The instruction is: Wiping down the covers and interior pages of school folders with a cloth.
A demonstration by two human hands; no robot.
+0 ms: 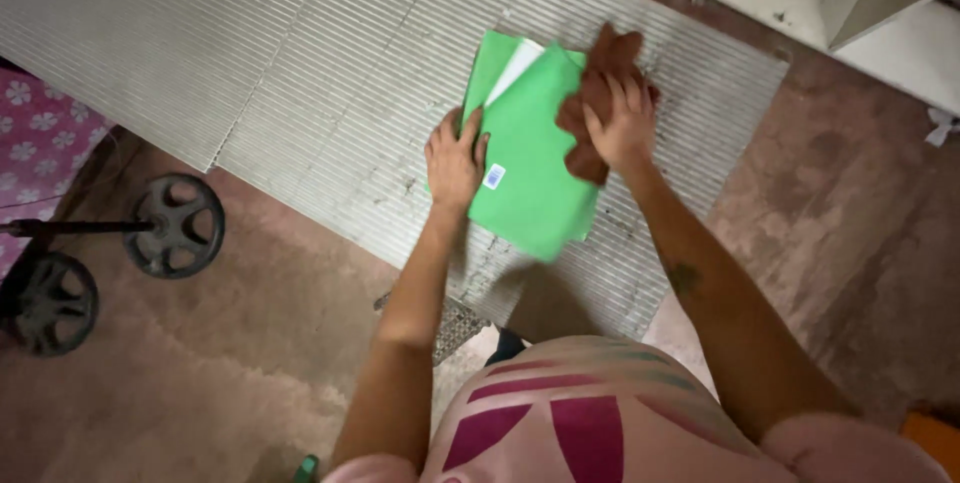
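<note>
My left hand [455, 158] lies flat, fingers spread, on the left edge of one smooth green paper folder [525, 168] with a white sheet [515, 71] showing at its far corner. My right hand [622, 123] presses one crumpled brown cloth [592, 103] against the folder's right side, its grip bunched over it. Both lie on one ribbed grey corrugated mat [300, 73] on the floor; two black cast weight discs [178, 225] stand at the left.

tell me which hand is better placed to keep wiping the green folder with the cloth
Right, most likely. The right hand already presses the brown cloth on the green folder near its upper right edge. The left hand lies flat on the folder's left edge, steadying it on the ribbed mat.
</note>
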